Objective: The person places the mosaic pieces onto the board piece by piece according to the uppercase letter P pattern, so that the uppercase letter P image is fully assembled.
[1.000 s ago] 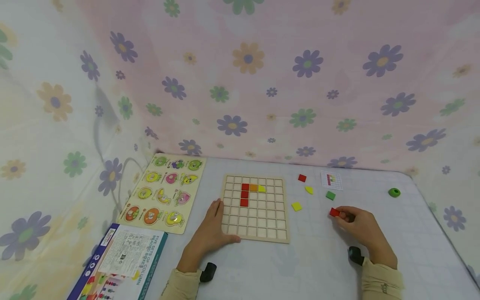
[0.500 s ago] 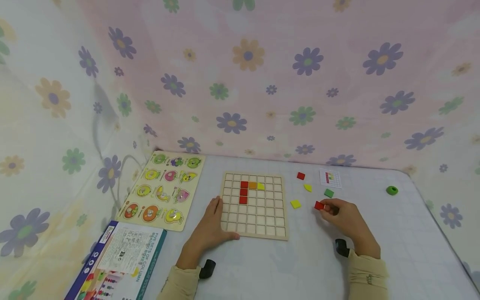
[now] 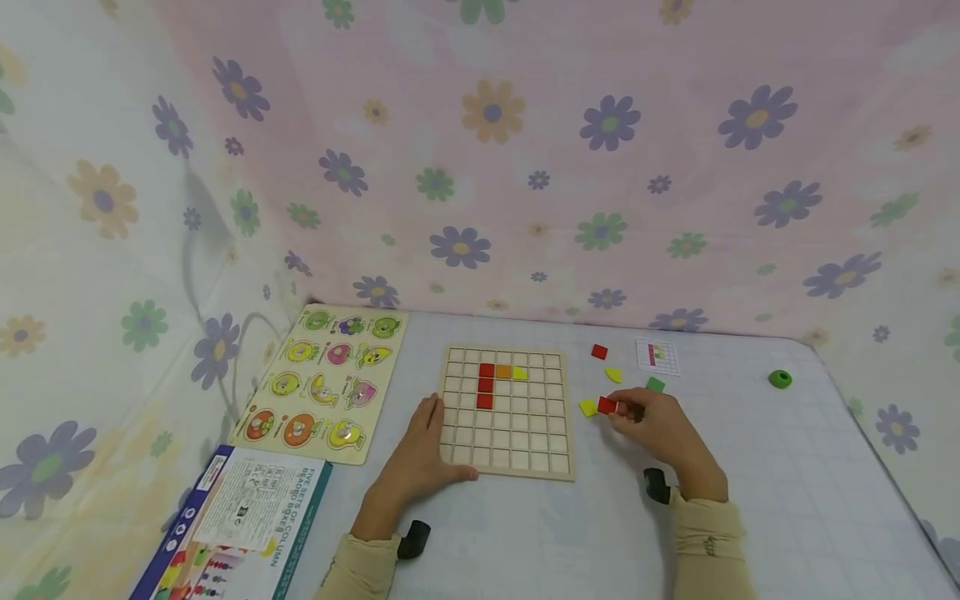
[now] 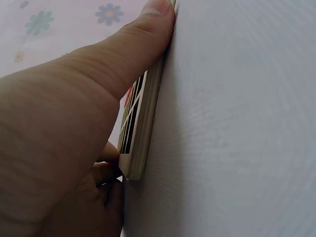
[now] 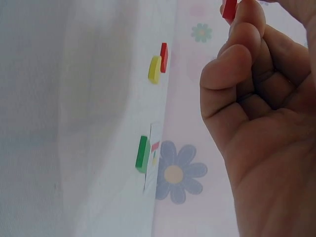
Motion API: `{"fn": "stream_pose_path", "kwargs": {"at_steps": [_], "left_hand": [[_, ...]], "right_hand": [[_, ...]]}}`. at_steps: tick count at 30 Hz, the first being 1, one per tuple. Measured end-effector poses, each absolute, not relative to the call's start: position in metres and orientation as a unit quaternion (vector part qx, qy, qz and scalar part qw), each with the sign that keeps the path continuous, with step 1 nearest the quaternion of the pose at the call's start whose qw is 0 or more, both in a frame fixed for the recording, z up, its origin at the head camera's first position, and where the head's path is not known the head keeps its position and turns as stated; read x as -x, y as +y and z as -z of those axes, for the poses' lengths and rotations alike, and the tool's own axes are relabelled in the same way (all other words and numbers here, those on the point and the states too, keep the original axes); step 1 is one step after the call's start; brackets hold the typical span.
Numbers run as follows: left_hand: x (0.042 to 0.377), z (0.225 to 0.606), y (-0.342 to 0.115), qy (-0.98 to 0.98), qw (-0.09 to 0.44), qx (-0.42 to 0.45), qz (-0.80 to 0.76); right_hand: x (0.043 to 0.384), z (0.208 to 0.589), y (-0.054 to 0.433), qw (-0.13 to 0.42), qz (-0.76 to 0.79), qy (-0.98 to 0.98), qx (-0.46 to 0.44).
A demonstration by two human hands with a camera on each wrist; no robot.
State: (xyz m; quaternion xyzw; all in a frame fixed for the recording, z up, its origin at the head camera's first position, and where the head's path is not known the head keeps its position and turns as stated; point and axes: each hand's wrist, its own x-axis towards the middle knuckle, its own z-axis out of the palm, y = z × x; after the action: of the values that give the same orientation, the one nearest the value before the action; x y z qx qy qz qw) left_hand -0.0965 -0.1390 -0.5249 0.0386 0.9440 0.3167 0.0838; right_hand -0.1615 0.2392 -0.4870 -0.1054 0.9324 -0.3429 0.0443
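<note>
My right hand (image 3: 666, 429) pinches a red square tile (image 3: 606, 405) by its edge, above the table and right of the wooden grid board (image 3: 506, 437). In the right wrist view the red tile shows at the top, at the fingertips, with the other fingers curled in. My left hand (image 3: 416, 457) rests at the board's near left corner, fingers along the left side and thumb along the front edge. Set in the board are a column of red tiles (image 3: 486, 385), an orange tile (image 3: 503, 372) and a yellow quarter-round tile (image 3: 520, 373). A yellow tile (image 3: 587, 408) lies just left of the held one.
Loose on the table are a red tile (image 3: 599, 352), a yellow curved tile (image 3: 613, 375), a green tile (image 3: 656, 384), a pattern card (image 3: 658, 357) and a green bead (image 3: 780, 379). On the left lie a fruit puzzle board (image 3: 330, 400) and a printed box (image 3: 247, 508).
My right hand has moved left with the red tile, from beside the green tile to beside the yellow square one. My left hand has stayed at the board.
</note>
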Motion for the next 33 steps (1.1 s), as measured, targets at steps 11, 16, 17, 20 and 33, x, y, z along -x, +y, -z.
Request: {"fn": "stream_pose_path", "kwargs": {"at_steps": [11, 16, 17, 20, 33], "left_hand": [[0.099, 0.528, -0.140, 0.945, 0.081, -0.046, -0.313], [0.098, 0.529, -0.139, 0.942, 0.086, -0.043, -0.322], [0.098, 0.529, -0.139, 0.942, 0.087, -0.042, -0.323], [0.097, 0.529, -0.139, 0.944, 0.091, -0.040, -0.316], [0.099, 0.526, -0.139, 0.941, 0.089, -0.035, -0.326]], "right_hand": [[0.165, 0.489, 0.219, 0.043, 0.347, 0.927, 0.136], [0.163, 0.491, 0.206, 0.053, 0.362, 0.919, 0.148], [0.163, 0.491, 0.203, 0.056, 0.363, 0.918, 0.151], [0.164, 0.491, 0.194, 0.058, 0.369, 0.914, 0.161], [0.167, 0.487, 0.164, 0.058, 0.398, 0.894, 0.198]]}}
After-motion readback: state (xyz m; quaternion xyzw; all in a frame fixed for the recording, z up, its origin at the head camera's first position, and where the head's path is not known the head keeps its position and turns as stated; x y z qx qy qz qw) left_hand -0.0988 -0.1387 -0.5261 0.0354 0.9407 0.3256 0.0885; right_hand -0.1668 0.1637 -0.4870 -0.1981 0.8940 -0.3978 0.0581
